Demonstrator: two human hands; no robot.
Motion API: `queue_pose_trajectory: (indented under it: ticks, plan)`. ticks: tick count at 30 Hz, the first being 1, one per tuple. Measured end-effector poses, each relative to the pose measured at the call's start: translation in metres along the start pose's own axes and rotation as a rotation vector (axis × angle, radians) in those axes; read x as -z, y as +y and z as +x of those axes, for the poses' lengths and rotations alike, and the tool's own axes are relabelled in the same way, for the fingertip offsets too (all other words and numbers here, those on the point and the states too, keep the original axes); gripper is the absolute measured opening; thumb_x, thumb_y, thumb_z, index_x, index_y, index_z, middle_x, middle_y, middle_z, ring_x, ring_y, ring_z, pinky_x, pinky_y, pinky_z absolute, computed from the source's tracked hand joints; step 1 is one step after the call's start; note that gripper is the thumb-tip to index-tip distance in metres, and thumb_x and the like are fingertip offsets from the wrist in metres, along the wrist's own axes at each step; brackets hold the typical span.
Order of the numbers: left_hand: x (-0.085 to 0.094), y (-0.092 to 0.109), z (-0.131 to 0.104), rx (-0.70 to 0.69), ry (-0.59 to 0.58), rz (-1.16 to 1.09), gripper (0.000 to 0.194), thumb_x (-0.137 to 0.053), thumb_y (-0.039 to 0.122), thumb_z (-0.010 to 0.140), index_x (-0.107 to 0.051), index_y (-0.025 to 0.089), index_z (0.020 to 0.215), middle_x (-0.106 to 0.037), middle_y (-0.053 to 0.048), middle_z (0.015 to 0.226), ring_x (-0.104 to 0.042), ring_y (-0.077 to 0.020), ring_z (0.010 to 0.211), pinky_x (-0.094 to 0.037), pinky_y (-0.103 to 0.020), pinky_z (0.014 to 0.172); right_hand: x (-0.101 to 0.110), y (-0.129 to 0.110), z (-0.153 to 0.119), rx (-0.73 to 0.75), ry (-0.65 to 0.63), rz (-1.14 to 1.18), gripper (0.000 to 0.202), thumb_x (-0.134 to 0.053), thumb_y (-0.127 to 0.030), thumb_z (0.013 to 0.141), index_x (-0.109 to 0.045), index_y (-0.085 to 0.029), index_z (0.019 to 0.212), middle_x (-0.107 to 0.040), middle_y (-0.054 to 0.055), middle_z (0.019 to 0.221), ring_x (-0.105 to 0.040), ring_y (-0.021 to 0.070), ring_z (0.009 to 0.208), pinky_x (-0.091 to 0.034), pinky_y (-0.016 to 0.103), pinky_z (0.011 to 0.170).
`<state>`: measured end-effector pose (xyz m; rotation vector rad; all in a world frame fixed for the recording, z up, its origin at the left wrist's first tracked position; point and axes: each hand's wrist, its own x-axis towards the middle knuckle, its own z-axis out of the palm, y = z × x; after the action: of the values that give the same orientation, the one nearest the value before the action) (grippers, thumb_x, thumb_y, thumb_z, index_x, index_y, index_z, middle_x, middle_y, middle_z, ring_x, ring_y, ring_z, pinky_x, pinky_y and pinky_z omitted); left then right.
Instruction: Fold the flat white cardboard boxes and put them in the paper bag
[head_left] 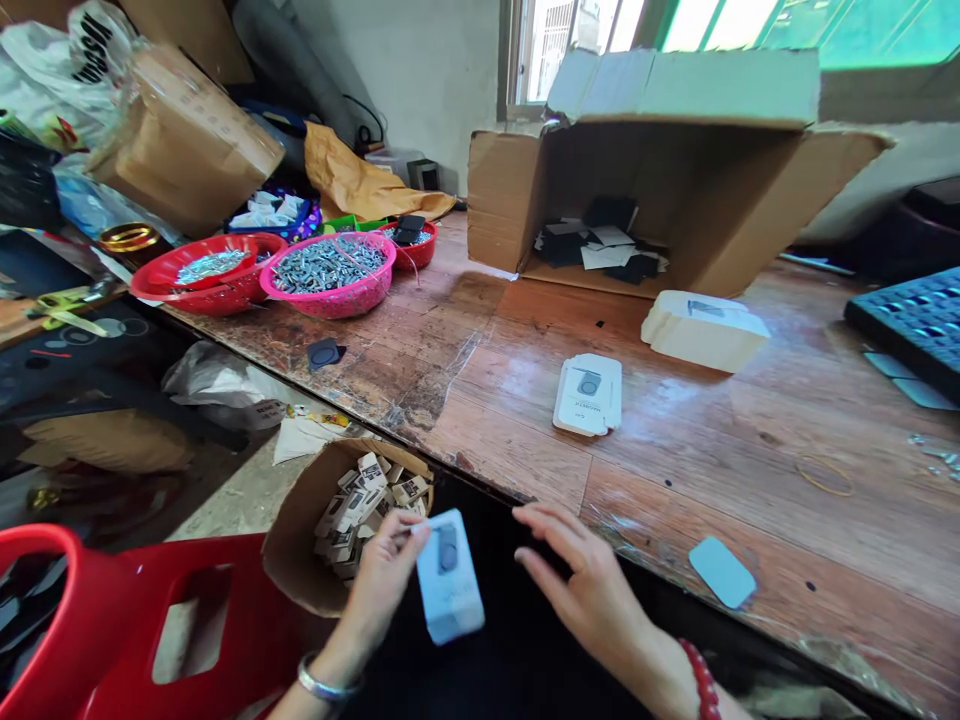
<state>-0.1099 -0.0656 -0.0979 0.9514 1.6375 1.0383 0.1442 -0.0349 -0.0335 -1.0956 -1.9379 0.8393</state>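
My left hand point(391, 562) pinches the upper left corner of a white printed box point(451, 578), which shows a dark device picture and hangs in front of the table edge. To its right, my right hand point(574, 570) has its fingers apart and holds nothing; a gap separates it from the box. On the table lies a small stack of flat white printed cartons point(589, 394). A bigger stack of the same cartons point(705, 332) sits farther back. Under my left hand's side stands a cardboard box point(296, 545) filled with small folded white boxes point(365, 505).
An open carton point(504, 200) with black and white cards stands at the back. Pink point(330, 300) and red point(195, 302) bowls of metal parts sit at the left. A blue-grey card point(722, 572) lies near the front edge; a red stool point(127, 610) is lower left.
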Motion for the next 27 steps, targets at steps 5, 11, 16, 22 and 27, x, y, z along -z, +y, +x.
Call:
queue_pose_trajectory:
  ticks: [5,11,16,22,27]
  plan:
    - [0.070,-0.006,0.048,-0.023,0.270,0.106,0.058,-0.071,0.066,0.059,-0.054,0.024,0.095,-0.072,-0.005,0.089,-0.071,-0.0283,0.090,-0.057,-0.040,0.079,0.050,0.040,0.060,0.142,0.238,-0.483,0.028,-0.051,-0.024,0.095,-0.067,-0.009,0.112,-0.070,0.021,0.111,-0.062,0.0342,0.112,-0.052,0.054,0.096]
    - [0.059,-0.007,0.041,-0.028,0.172,0.153,0.057,-0.073,0.068,0.055,-0.069,0.022,0.089,-0.076,-0.010,0.098,-0.069,-0.0340,0.101,-0.055,-0.046,0.092,0.070,0.072,0.086,0.082,0.133,-0.780,0.020,-0.052,-0.019,0.092,-0.070,-0.012,0.094,-0.072,0.023,0.110,-0.066,0.0359,0.108,-0.055,0.050,0.089]
    - [0.009,0.016,0.021,0.044,-0.106,-0.061,0.056,-0.075,0.071,0.059,-0.074,0.018,0.079,-0.078,-0.008,0.080,-0.073,-0.0276,0.082,-0.059,-0.038,0.081,0.078,0.066,0.086,0.130,0.161,-0.799,0.031,-0.044,-0.017,0.097,-0.067,-0.019,0.075,-0.072,0.008,0.069,-0.068,0.0225,0.060,-0.053,0.032,0.058]
    - [-0.033,0.080,-0.002,0.288,-0.439,-0.694,0.048,-0.073,0.058,0.077,-0.073,0.013,0.092,-0.078,-0.013,0.093,-0.073,-0.0260,0.092,-0.054,-0.039,0.092,0.069,0.026,0.066,0.427,0.431,-0.677,0.018,-0.050,-0.014,0.097,-0.067,-0.012,0.105,-0.076,0.017,0.104,-0.071,0.0270,0.100,-0.057,0.039,0.087]
    - [-0.057,0.107,-0.007,0.415,-0.590,-0.980,0.077,-0.033,0.074,0.090,-0.069,0.010,0.116,-0.073,-0.018,0.114,-0.069,-0.0267,0.105,-0.049,-0.040,0.099,0.018,-0.018,0.019,0.824,0.085,-0.458,0.027,-0.045,-0.006,0.096,-0.067,-0.011,0.110,-0.079,0.011,0.102,-0.072,0.0247,0.101,-0.058,0.039,0.089]
